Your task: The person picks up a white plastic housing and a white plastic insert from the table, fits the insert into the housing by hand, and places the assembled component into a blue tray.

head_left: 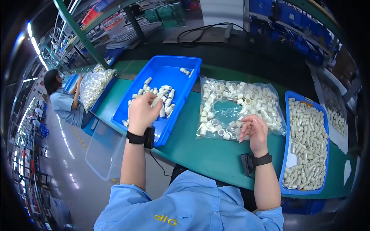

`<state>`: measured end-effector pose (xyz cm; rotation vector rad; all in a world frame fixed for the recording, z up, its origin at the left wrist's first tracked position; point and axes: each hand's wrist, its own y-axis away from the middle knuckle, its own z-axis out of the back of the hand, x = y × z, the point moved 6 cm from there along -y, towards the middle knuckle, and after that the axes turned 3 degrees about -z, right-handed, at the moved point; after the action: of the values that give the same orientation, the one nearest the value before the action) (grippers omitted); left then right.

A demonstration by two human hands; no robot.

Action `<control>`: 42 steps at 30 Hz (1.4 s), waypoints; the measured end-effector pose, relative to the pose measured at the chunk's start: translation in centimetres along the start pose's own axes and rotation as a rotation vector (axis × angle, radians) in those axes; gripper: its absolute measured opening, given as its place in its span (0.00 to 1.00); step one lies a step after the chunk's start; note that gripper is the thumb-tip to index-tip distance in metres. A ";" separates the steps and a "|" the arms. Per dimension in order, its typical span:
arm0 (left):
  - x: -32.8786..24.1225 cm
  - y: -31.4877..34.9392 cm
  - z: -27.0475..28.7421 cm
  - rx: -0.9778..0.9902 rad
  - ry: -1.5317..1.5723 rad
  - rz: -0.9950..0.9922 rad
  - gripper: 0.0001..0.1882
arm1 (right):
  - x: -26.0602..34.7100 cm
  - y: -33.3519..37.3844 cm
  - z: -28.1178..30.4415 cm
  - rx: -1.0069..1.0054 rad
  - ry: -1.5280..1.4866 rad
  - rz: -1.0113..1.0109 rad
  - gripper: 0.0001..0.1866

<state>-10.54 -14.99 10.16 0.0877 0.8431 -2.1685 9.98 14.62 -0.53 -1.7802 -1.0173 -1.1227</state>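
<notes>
My left hand (143,110) is over the blue tray (162,67), with thumb and fingers closed on a small white plastic fitting (155,101). Several similar white fittings (167,103) lie loose in the tray around the fingertips. To the right, a clear plastic bag (207,81) lies flat, filled with short white plastic sleeves (246,101). Above the bag's near right part is my right hand (256,133), its fingers loosely bent and apart, with nothing visible in them. Each wrist wears a black strap with a small black device.
At the right stands a blue tray (286,169) full of small whitish parts (306,146). A clear plastic bin (101,152) is beside the green table (185,131). Along the back lies a black cable (200,29). A co-worker (65,102) handles a filled bag (94,86) at left.
</notes>
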 end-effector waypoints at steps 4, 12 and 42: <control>3.4 0.3 -1.2 0.225 -0.062 0.182 0.15 | -0.6 0.0 -0.1 -0.021 0.112 -0.010 0.20; 3.1 0.7 0.5 0.193 -0.099 0.130 0.16 | -0.9 0.0 0.6 -0.057 0.154 0.004 0.16; -2.7 -0.4 0.8 -0.067 -0.294 -0.085 0.13 | -1.0 0.4 -0.7 -0.087 0.296 0.028 0.08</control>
<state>-8.79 -13.49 11.84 -0.2983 0.7592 -2.1604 9.89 13.63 -1.35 -1.6279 -0.7741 -1.3820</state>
